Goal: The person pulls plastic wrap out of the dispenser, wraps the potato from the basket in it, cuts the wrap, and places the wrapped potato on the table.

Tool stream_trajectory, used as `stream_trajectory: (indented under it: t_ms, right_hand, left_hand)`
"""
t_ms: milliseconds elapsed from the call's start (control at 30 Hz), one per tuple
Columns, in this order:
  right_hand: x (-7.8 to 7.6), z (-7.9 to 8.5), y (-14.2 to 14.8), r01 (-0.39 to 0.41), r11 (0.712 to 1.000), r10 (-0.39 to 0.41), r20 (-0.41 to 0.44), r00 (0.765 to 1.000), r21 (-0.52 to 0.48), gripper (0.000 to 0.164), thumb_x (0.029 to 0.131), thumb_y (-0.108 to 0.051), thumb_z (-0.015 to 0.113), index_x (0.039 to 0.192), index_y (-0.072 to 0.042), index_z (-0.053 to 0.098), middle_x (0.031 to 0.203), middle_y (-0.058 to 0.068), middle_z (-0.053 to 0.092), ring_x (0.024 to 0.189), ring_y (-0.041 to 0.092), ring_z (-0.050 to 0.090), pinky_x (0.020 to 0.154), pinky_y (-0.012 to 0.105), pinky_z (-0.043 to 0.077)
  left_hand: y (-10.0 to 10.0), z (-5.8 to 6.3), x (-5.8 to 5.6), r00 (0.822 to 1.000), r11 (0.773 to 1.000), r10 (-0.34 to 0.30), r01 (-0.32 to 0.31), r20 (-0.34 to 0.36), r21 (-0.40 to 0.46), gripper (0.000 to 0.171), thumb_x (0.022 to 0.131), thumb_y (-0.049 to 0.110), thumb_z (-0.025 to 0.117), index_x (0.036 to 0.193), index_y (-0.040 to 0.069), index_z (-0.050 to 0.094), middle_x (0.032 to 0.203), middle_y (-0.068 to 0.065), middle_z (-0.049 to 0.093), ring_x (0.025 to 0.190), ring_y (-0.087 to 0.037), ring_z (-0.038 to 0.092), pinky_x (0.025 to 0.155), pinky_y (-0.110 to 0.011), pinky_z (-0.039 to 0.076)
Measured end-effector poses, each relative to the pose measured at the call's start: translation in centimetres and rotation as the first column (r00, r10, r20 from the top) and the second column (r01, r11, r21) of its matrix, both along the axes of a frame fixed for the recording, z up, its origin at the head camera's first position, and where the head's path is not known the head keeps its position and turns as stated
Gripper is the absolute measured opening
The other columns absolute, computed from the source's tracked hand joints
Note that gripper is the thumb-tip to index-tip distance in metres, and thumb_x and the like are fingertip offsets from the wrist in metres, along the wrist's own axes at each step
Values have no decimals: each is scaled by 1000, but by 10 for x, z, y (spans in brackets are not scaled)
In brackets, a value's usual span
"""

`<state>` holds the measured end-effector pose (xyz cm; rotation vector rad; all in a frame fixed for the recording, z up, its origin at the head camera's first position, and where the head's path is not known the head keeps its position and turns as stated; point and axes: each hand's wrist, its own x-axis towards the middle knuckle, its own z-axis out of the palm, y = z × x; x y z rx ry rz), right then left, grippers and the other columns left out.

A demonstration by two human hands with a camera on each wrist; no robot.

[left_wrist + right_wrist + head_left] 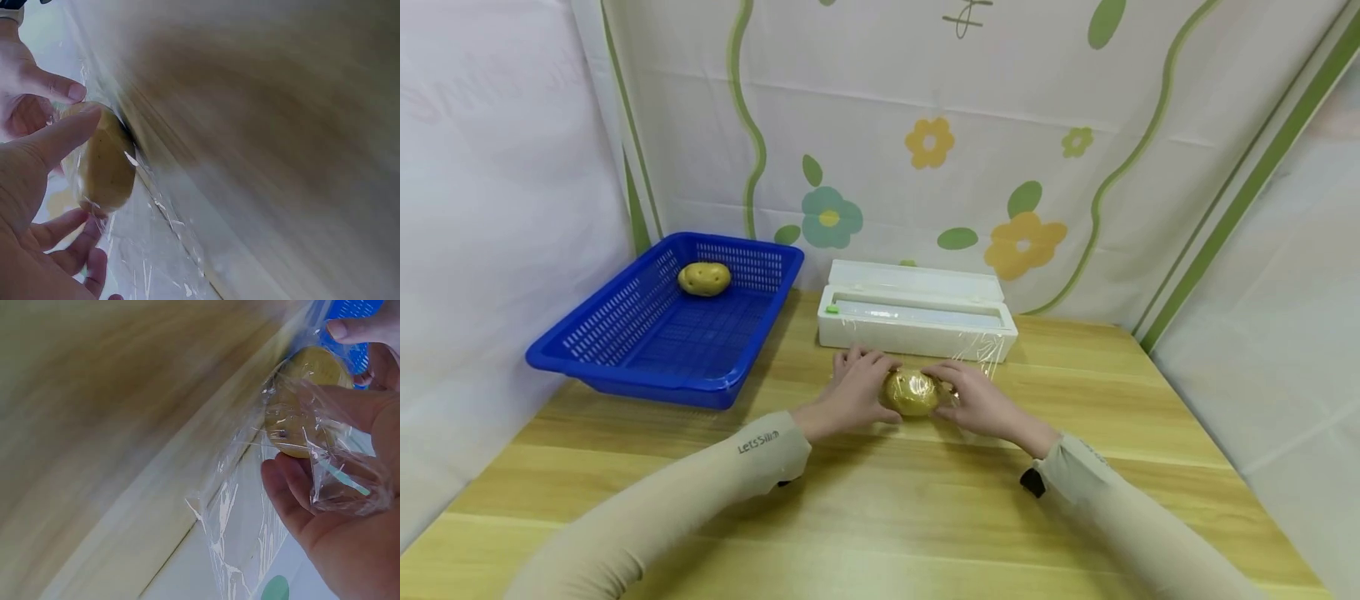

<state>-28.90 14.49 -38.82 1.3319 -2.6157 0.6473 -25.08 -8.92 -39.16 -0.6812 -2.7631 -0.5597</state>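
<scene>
A yellow potato point(912, 393) lies on its side just in front of the white box, with clear plastic wrap point(228, 519) around it. My left hand point(856, 390) grips its left end, thumb on the near side and fingers on the far side. At the right end, my right hand point(977, 402) holds the potato between thumb and fingers. Loose film bunches in the right palm, seen in the right wrist view. More film stretches from the potato toward the box and hangs over the box's front at the right.
The open white cling-film box point(917, 337) stands behind the hands, a film roll point(917, 314) inside and a green slider point(832, 309) at its left. To the left is a blue basket point(730, 387) with another potato point(706, 279). Printed cloth surrounds the wooden table point(887, 517).
</scene>
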Motion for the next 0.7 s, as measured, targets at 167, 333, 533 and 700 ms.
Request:
stream_trajectory:
  t_ms: [167,333,533,700]
  right_hand:
    - [0,1,-1,23,1000,-25,74,997,19,65,76,-10,85,134,-2,57,128,13,59,115,30,56,96,47,46]
    - [2,1,-3,50,998,-55,141,988,38,80,71,-17,90,139,-2,51,130,12,55,115,30,54,95,48,45]
    - [4,0,-6,91,995,-96,133,986,47,86,67,-23,93,138,-2,49,126,12,55,111,29,54,92,47,47]
    - [2,0,-9,105,994,-108,101,989,33,77,69,-19,92,132,1,53,124,13,57,110,29,56,91,47,48]
  left_hand:
    - [3,-1,-2,1000,1000,14,-13,25,-18,84,63,42,94,130,9,57,125,-9,58,115,-30,40,95,-52,26]
    - [6,2,-5,998,999,38,-37,44,-29,72,66,26,91,129,10,59,125,-9,59,116,-29,39,97,-52,26]
    - [9,8,-10,996,998,40,-36,75,-46,66,66,22,89,124,12,61,121,-8,60,115,-29,39,98,-52,26]
    - [8,13,-12,990,1000,10,-6,139,-28,68,65,26,93,123,12,61,121,-6,60,111,-28,41,96,-53,28]
